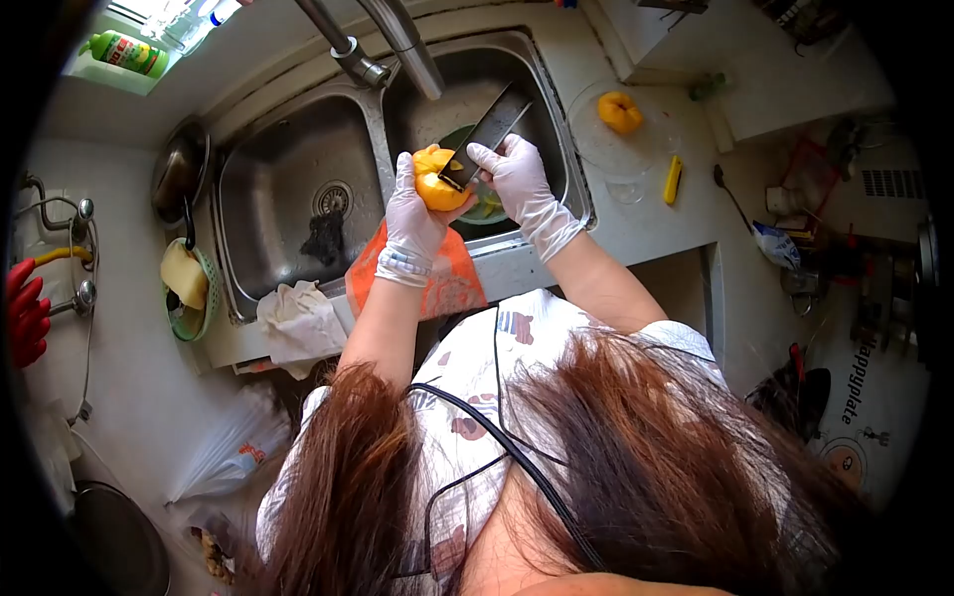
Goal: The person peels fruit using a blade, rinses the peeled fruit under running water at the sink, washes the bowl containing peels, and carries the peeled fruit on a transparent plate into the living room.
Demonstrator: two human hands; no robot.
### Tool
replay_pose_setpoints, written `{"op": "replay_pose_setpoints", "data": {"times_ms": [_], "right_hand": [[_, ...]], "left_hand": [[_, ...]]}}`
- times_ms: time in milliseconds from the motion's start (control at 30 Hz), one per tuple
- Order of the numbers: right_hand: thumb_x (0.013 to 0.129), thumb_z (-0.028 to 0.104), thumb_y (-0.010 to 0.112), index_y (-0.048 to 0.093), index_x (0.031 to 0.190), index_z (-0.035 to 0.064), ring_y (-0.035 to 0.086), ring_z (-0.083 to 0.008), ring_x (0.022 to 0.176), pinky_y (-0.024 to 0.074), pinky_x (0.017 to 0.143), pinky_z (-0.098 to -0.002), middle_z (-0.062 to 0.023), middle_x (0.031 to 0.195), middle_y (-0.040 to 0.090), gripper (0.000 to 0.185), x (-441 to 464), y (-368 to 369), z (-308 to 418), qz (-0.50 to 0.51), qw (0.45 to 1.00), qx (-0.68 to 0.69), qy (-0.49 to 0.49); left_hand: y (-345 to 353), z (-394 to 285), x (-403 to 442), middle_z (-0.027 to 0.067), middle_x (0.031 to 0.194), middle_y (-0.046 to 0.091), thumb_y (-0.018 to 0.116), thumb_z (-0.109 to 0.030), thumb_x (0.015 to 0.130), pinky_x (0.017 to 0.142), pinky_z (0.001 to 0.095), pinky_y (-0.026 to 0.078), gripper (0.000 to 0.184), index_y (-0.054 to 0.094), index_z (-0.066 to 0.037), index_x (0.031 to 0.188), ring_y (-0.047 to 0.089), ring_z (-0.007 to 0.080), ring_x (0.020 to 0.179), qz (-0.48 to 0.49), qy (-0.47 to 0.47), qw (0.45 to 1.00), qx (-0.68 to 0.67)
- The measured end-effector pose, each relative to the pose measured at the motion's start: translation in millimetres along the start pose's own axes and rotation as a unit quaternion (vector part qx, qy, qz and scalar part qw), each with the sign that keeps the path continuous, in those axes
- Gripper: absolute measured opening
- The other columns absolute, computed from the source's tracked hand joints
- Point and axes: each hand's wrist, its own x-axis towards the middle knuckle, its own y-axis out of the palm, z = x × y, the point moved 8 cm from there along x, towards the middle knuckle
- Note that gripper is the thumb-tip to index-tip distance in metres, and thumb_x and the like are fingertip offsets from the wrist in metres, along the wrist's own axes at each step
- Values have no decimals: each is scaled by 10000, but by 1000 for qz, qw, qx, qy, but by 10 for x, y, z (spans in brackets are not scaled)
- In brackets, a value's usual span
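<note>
Both of my hands wear white gloves and are over the right sink basin. My left hand holds a yellow-orange fruit or vegetable from its left side and below. In my right hand is a dark, wide-bladed knife, its blade slanting up to the right and its lower end against the yellow piece. Beneath the hands a green bowl sits in the basin, partly hidden by them.
The faucet hangs over the sink divider. A dark cloth lies in the left basin. Right of the sink are another yellow piece and a yellow-handled tool. An orange cloth hangs at the front edge.
</note>
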Motion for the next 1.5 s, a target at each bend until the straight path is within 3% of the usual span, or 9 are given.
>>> {"op": "replay_pose_setpoints", "data": {"times_ms": [533, 667, 767, 933, 1100, 1233, 1267, 1433, 1500], "right_hand": [[811, 168, 702, 631, 839, 5, 580, -103, 596, 465, 569, -242, -60, 735, 645, 181, 139, -266, 418, -83, 976, -148, -135], [804, 187, 692, 629, 935, -9, 632, -244, 713, 506, 688, -340, -120, 836, 677, 244, 355, -619, 185, -81, 995, 57, -1], [786, 229, 701, 632, 993, 3, 646, -330, 791, 513, 731, -362, -178, 900, 673, 314, 286, -618, 298, -202, 820, -487, -221], [857, 192, 635, 616, 1007, 37, 621, -218, 719, 497, 661, -334, -98, 884, 670, 217, 380, -571, -89, -31, 998, -27, -55], [912, 126, 564, 593, 991, 47, 602, -150, 696, 490, 620, -278, -64, 926, 660, 116, -36, -17, -240, 187, 858, 447, 172], [941, 135, 509, 570, 1036, -1, 622, -211, 896, 513, 826, -345, -107, 1027, 639, 177, -105, 119, -1, 218, 876, 420, 88], [919, 116, 546, 557, 993, 46, 592, -144, 732, 514, 694, -311, -83, 909, 630, 102, -119, 131, -17, 178, 901, 375, 129], [908, 117, 569, 582, 903, 44, 608, -171, 732, 522, 705, -303, -64, 828, 629, 74, -88, 117, 172, 139, 845, 488, 170], [885, 145, 617, 589, 897, 35, 571, -132, 678, 493, 647, -255, -45, 786, 611, 114, 12, -182, 217, 110, 941, 311, 77]], "left_hand": [[16, 10, -112, 147, 1169, 563, 462, -532, 898, 728, 429, 535, 530, 483, -133, 1245, 593, 377, 1002, 47, -90, 995, 3], [68, 48, -195, 136, 1160, 584, 459, -554, 893, 728, 432, 532, 528, 508, -141, 1219, 606, 359, 986, 102, -144, 984, -26], [69, 120, -165, 127, 1185, 571, 473, -561, 886, 752, 449, 530, 523, 512, -163, 1223, 580, 340, 1034, 125, -167, 976, -63], [-22, 177, -111, 80, 1121, 585, 490, -569, 873, 676, 385, 520, 546, 504, -175, 1251, 581, 279, 943, 52, -148, 987, -42], [87, 266, -46, 60, 1058, 590, 400, -555, 917, 623, 321, 506, 531, 493, -161, 1261, 575, 249, 835, 239, -201, 940, -139], [0, 374, 10, 49, 1062, 600, 330, -547, 947, 709, 397, 517, 487, 505, -176, 1210, 604, 262, 896, 72, -150, 978, 126], [9, 321, -11, 67, 1081, 602, 313, -584, 934, 807, 477, 512, 543, 499, -155, 1210, 602, 279, 957, 0, -123, 980, 154], [314, 320, -203, 187, 1239, 525, 358, -681, 863, 871, 526, 489, 714, 471, -98, 1261, 496, 378, 1154, 194, -236, 950, -68], [395, 371, -213, 226, 1242, 511, 359, -675, 867, 857, 520, 501, 729, 465, -74, 1264, 486, 415, 1155, 216, -272, 925, -156]]}}
